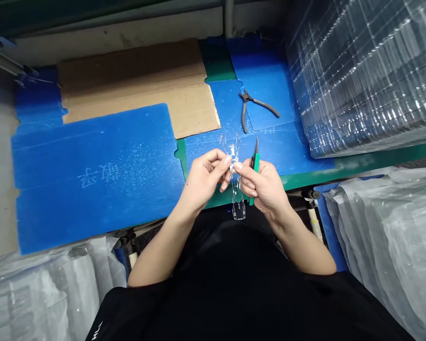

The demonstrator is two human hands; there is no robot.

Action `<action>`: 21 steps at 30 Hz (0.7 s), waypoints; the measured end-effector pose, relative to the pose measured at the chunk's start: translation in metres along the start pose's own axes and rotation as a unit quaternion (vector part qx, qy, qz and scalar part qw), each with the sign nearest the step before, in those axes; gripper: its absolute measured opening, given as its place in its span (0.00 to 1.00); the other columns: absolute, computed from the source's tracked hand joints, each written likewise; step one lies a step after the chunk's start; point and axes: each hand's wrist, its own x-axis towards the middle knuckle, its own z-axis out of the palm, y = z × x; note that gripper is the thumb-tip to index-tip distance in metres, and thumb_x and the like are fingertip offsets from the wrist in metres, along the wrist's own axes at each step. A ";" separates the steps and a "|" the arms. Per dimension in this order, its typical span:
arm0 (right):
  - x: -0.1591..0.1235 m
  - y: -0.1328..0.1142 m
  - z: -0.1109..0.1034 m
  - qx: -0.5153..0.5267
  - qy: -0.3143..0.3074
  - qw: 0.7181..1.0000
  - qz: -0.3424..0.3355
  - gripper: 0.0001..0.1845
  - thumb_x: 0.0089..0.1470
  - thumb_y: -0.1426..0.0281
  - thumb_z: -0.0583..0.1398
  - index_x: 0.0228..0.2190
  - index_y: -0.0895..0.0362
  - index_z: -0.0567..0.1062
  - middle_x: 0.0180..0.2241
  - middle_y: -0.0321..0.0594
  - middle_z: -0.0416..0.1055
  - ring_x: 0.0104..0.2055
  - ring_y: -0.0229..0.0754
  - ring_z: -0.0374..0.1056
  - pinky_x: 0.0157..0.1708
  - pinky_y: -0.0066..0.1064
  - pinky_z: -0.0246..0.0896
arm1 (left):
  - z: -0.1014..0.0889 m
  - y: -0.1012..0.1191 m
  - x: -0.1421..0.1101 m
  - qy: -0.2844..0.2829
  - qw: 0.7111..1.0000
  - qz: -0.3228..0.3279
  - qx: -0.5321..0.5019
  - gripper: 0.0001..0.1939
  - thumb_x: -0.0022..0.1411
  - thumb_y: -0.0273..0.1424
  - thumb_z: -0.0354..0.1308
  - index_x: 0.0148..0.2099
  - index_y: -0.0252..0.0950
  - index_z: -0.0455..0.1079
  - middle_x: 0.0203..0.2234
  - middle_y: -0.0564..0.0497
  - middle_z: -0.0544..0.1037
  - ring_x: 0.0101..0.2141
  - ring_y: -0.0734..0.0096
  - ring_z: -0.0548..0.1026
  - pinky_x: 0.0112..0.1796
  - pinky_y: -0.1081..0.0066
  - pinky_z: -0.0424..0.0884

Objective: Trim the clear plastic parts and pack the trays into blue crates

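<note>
Between my hands, over the front edge of the bench, is a long clear plastic part (238,207) with a notched outline. My left hand (210,173) pinches its middle from the left, thumb against finger. From the right, the thumb and fingertips of my right hand (264,182) press on the same spot. A green-handled craft knife (256,163) is also tucked in my right hand, its blade pointing away from me. Beyond the hands, a pair of cutting pliers (246,98) lies with its handles spread on the blue sheet.
Blue plastic sheets (92,189) and a piece of cardboard (138,80) cover the green bench. Stacked clear plastic trays (369,80) rise at the right. Stacks wrapped in white film stand low at left (49,293) and right (394,227).
</note>
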 end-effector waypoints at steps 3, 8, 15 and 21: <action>-0.002 0.006 0.002 -0.071 -0.011 0.997 -0.006 0.30 0.49 0.52 0.79 0.23 0.55 0.68 0.14 0.22 0.54 0.16 0.27 0.44 0.16 0.24 0.38 | -0.002 -0.001 -0.002 0.023 0.999 0.021 0.028 0.19 0.73 0.49 0.65 0.40 0.38 0.76 0.29 0.53 0.75 0.26 0.76 0.72 0.27 0.75 0.67; -0.018 0.008 -0.002 -0.263 0.020 0.960 -0.098 0.19 0.61 0.55 0.72 0.40 0.57 0.79 0.27 0.31 0.70 0.23 0.32 0.57 0.25 0.27 0.55 | -0.008 0.004 -0.020 0.069 0.988 0.126 0.051 0.12 0.77 0.41 0.62 0.48 0.39 0.79 0.44 0.46 0.82 0.46 0.65 0.81 0.49 0.67 0.77; -0.047 -0.021 -0.020 -0.509 -0.046 0.826 -0.236 0.07 0.77 0.68 0.56 0.49 0.54 0.73 0.40 0.40 0.77 0.39 0.41 0.73 0.40 0.33 0.65 | -0.032 0.009 -0.049 0.006 0.921 0.272 0.277 0.07 0.80 0.31 0.56 0.53 0.39 0.74 0.37 0.49 0.78 0.34 0.70 0.75 0.36 0.70 0.70; -0.065 -0.040 -0.017 -0.596 -0.072 0.727 -0.334 0.12 0.75 0.73 0.59 0.57 0.57 0.76 0.36 0.39 0.75 0.32 0.38 0.67 0.34 0.31 0.61 | -0.033 0.013 -0.052 -0.003 0.833 0.353 0.426 0.05 0.79 0.28 0.56 0.50 0.37 0.73 0.29 0.51 0.75 0.29 0.71 0.70 0.33 0.68 0.64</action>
